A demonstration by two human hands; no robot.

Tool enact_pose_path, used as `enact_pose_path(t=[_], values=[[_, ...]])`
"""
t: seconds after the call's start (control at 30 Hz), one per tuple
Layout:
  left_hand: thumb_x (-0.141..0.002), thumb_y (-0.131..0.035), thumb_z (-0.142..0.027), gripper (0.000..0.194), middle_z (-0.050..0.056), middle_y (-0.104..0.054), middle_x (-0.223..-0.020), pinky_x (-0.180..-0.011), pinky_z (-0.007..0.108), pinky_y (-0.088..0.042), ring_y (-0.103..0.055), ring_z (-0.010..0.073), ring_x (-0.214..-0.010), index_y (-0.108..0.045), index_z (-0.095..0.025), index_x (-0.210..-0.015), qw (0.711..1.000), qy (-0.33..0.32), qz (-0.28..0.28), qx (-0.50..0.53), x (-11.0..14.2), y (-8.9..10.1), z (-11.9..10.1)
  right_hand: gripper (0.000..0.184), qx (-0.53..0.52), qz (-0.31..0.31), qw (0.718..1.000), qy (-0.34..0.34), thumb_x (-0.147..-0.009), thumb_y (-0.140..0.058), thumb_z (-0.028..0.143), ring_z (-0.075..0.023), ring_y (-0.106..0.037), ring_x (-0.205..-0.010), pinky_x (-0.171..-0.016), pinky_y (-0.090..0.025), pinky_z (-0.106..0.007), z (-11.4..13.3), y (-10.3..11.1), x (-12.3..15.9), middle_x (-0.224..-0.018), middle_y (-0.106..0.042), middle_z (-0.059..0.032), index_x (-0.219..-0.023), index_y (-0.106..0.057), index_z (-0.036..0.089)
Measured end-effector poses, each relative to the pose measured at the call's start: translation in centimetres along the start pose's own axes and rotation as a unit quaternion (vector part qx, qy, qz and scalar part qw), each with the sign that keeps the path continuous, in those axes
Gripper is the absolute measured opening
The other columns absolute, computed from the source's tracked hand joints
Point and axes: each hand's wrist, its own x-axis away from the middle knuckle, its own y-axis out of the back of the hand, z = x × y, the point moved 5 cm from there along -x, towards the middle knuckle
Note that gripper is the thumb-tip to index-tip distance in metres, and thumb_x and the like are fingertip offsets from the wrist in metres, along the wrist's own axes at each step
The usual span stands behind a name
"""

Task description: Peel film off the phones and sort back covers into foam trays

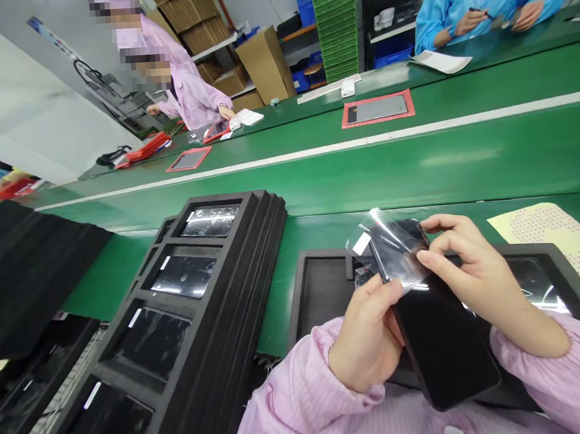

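Note:
My left hand (369, 336) grips a black phone screen panel (442, 345) by its left edge, holding it tilted above a black foam tray (318, 287). My right hand (470, 268) pinches a clear protective film (392, 243) at the panel's upper end; the film is lifted and curled away from the glass. Both hands wear pink sleeves.
A stack of black foam trays (252, 245) with several film-covered panels stands at my left. A perforated yellow sheet (561, 233) lies at right. The green conveyor belt (414, 163) carries red-framed panels (376, 109). People in pink and blue coats work across it.

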Motion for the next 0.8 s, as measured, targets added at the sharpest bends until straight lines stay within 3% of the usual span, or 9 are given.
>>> enact_pose_path(t=[0.13,0.23,0.3,0.4,0.47,0.53,0.6,0.7,0.8], values=[[-0.057,-0.064,-0.022,0.022,0.006,-0.066,-0.073,-0.081,0.035,-0.044,-0.061,0.0272,-0.087,-0.066,-0.012,-0.077,0.997,0.041,-0.024,0.059,-1.0,1.2,0.4,0.023,-0.007,0.005,1.0,-0.02,-0.085,-0.054,0.033,-0.0266,-0.051,-0.109,-0.083,-0.047,-0.044,0.3,0.0,-0.1,-0.109,-0.054,-0.0098,-0.065,-0.053,0.021],[-0.055,-0.058,-0.025,0.027,0.007,-0.065,-0.07,-0.08,0.036,-0.044,-0.061,0.027,-0.08,-0.066,-0.01,-0.075,0.99,0.115,-0.026,0.082,-1.7,2.1,1.3,0.022,0.018,0.035,0.999,0.018,-0.087,-0.051,0.03,-0.0289,-0.042,-0.12,-0.09,-0.042,-0.051,1.3,-0.3,-0.1,-0.125,-0.049,-0.0123,-0.07,-0.06,0.021],[-0.055,-0.056,-0.026,0.029,0.008,-0.065,-0.072,-0.079,0.037,-0.045,-0.062,0.0263,-0.077,-0.066,-0.009,-0.077,0.99,0.111,-0.026,0.077,-1.9,2.6,1.4,0.025,0.039,0.052,0.996,0.059,-0.089,-0.048,0.027,-0.0305,-0.035,-0.126,-0.095,-0.037,-0.056,2.3,-0.5,0.0,-0.129,-0.046,-0.0149,-0.07,-0.063,0.019],[-0.051,-0.056,-0.025,0.028,0.008,-0.065,-0.071,-0.076,0.038,-0.046,-0.062,0.0282,-0.076,-0.064,-0.011,-0.074,0.997,0.055,-0.04,0.038,-2.1,3.5,0.5,0.024,0.046,0.104,0.982,0.149,-0.089,-0.049,0.029,-0.0341,-0.025,-0.132,-0.1,-0.015,-0.069,4.5,-1.0,0.5,-0.13,-0.048,-0.0166,-0.075,-0.066,0.019],[-0.049,-0.057,-0.024,0.026,0.006,-0.065,-0.071,-0.075,0.038,-0.047,-0.062,0.0266,-0.074,-0.061,-0.014,-0.072,0.997,-0.001,-0.07,0.013,-1.9,4.8,-0.8,0.021,0.022,0.216,0.948,0.234,-0.086,-0.056,0.036,-0.0317,-0.033,-0.129,-0.104,-0.001,-0.065,6.2,-1.7,1.4,-0.122,-0.057,-0.0135,-0.084,-0.067,0.019],[-0.051,-0.06,-0.024,0.025,0.002,-0.066,-0.072,-0.074,0.035,-0.047,-0.062,0.0218,-0.07,-0.06,-0.017,-0.075,0.991,-0.073,-0.112,-0.012,-1.5,6.5,-3.0,0.022,-0.011,0.32,0.896,0.307,-0.084,-0.06,0.037,-0.0259,-0.046,-0.121,-0.109,-0.003,-0.054,6.9,-1.9,3.1,-0.11,-0.064,-0.0084,-0.093,-0.066,0.018],[-0.055,-0.065,-0.024,0.026,-0.001,-0.066,-0.073,-0.072,0.031,-0.047,-0.061,0.0178,-0.068,-0.06,-0.019,-0.081,0.976,-0.138,-0.156,-0.058,-0.6,8.3,-5.3,0.024,-0.039,0.342,0.875,0.34,-0.084,-0.058,0.034,-0.0224,-0.054,-0.113,-0.11,-0.018,-0.046,5.8,-1.1,5.3,-0.108,-0.066,-0.0054,-0.101,-0.064,0.018],[-0.058,-0.072,-0.023,0.03,0.002,-0.067,-0.074,-0.071,0.031,-0.046,-0.063,0.02,-0.07,-0.062,-0.016,-0.086,0.957,-0.156,-0.193,-0.15,0.5,10.8,-7.3,0.044,-0.017,0.28,0.925,0.255,-0.078,-0.064,0.032,-0.0262,-0.059,-0.106,-0.099,-0.044,-0.044,0.0,1.1,9.2,-0.116,-0.062,-0.0049,-0.12,-0.057,0.025],[-0.055,-0.074,-0.019,0.031,0.008,-0.067,-0.076,-0.078,0.039,-0.045,-0.063,0.0282,-0.081,-0.063,-0.012,-0.083,0.94,-0.13,-0.213,-0.234,0.7,13.0,-6.7,0.041,-0.046,0.167,0.984,-0.052,-0.071,-0.065,0.034,-0.0368,-0.056,-0.105,-0.088,-0.051,-0.051,-9.1,4.2,13.4,-0.11,-0.064,-0.0058,-0.111,-0.063,0.042]])
